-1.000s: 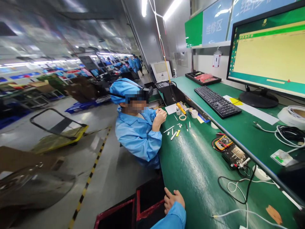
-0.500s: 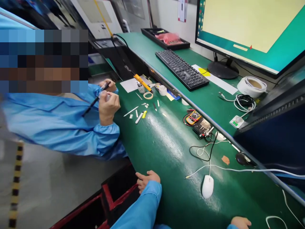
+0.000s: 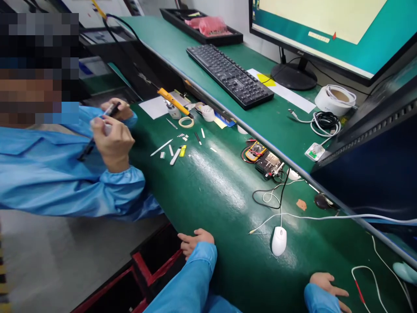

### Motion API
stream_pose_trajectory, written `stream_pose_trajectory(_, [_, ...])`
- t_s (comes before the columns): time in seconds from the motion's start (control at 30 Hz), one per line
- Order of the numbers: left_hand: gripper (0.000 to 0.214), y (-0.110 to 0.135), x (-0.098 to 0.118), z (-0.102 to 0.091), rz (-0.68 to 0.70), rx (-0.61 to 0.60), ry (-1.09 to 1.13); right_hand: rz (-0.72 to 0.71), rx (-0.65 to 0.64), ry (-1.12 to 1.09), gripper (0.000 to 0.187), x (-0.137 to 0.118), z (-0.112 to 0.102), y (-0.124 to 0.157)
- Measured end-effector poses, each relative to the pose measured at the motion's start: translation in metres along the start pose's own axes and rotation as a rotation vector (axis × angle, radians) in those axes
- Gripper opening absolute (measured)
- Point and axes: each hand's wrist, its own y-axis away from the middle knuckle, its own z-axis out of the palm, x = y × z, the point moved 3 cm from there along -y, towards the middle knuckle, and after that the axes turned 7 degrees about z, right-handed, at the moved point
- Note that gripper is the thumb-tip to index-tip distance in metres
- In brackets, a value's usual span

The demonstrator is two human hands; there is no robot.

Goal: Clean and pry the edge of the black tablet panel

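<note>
My left hand [image 3: 195, 242] rests open at the near edge of the green bench mat [image 3: 218, 204], its fingers spread and touching nothing else. My right hand [image 3: 325, 284] lies open at the lower right, holding nothing. The nearest thing to it is a white cable [image 3: 325, 216], and a white computer mouse [image 3: 279, 241] sits to its left. Beyond my hands lie a small yellow multimeter [image 3: 256, 152] and a circuit board [image 3: 269, 164]. A co-worker's hands [image 3: 112, 134] at the left hold a black pen-like tool [image 3: 97, 134].
Several small white and yellow parts [image 3: 172, 150] lie near the co-worker. Behind them are a yellow-handled tool [image 3: 174, 101] and a tape ring [image 3: 186, 122]. A raised shelf carries a black keyboard [image 3: 230, 74], monitor [image 3: 319, 26], and black tray [image 3: 202, 26]. A dark screen [image 3: 365, 169] intrudes at right.
The view has swung further right and down. My right hand has come fully into view at the lower right, and my left hand stays at the bench edge.
</note>
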Motion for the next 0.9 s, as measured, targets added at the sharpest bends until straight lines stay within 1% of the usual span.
stream_pose_trajectory(0.17, [0.071, 0.001, -0.001, 0.003, -0.004, 0.014, -0.011, 0.015, -0.045, 0.031, 0.089, 0.004, 0.012, -0.008])
stream_pose_trajectory(0.23, [0.070, 0.001, 0.000, 0.001, -0.003, 0.013, -0.011, 0.015, -0.044, 0.034, 0.089, 0.005, 0.012, -0.009])
stream_pose_trajectory(0.43, [0.073, 0.001, 0.002, -0.004, 0.001, -0.002, -0.010, -0.023, -0.112, 0.091, 0.094, 0.004, 0.007, -0.011])
stream_pose_trajectory(0.5, [0.072, 0.001, 0.003, -0.004, 0.003, -0.005, -0.010, 0.001, -0.112, 0.093, 0.089, 0.004, 0.006, -0.013])
stream_pose_trajectory(0.53, [0.072, 0.001, 0.003, -0.004, 0.002, -0.007, -0.010, 0.030, -0.135, 0.082, 0.084, 0.005, 0.007, -0.015])
stream_pose_trajectory(0.57, [0.071, 0.001, 0.003, -0.004, 0.000, -0.008, -0.008, 0.065, -0.183, 0.063, 0.078, 0.007, 0.009, -0.016])
stream_pose_trajectory(0.63, [0.071, 0.001, 0.003, -0.004, -0.005, -0.014, -0.003, 0.094, -0.341, 0.031, 0.069, 0.012, 0.015, -0.017])
stream_pose_trajectory(0.67, [0.071, 0.001, 0.003, -0.004, -0.010, -0.017, 0.001, 0.060, -0.437, 0.031, 0.065, 0.014, 0.020, -0.016])
stream_pose_trajectory(0.73, [0.070, 0.000, 0.004, -0.005, -0.020, -0.024, 0.009, -0.110, -0.594, 0.056, 0.059, 0.015, 0.028, -0.010])
stream_pose_trajectory(0.77, [0.070, 0.000, 0.004, -0.005, -0.026, -0.024, 0.013, -0.204, -0.640, 0.061, 0.055, 0.015, 0.031, -0.006])
stream_pose_trajectory(0.8, [0.069, -0.001, 0.005, -0.006, -0.031, -0.022, 0.017, -0.264, -0.664, 0.053, 0.052, 0.015, 0.034, -0.002])
stream_pose_trajectory(0.83, [0.069, -0.001, 0.005, -0.006, -0.035, -0.019, 0.021, -0.278, -0.667, 0.032, 0.050, 0.014, 0.036, 0.002])
stream_pose_trajectory(0.9, [0.068, -0.002, 0.006, -0.007, -0.038, -0.013, 0.026, -0.206, -0.642, -0.014, 0.048, 0.013, 0.039, 0.006])
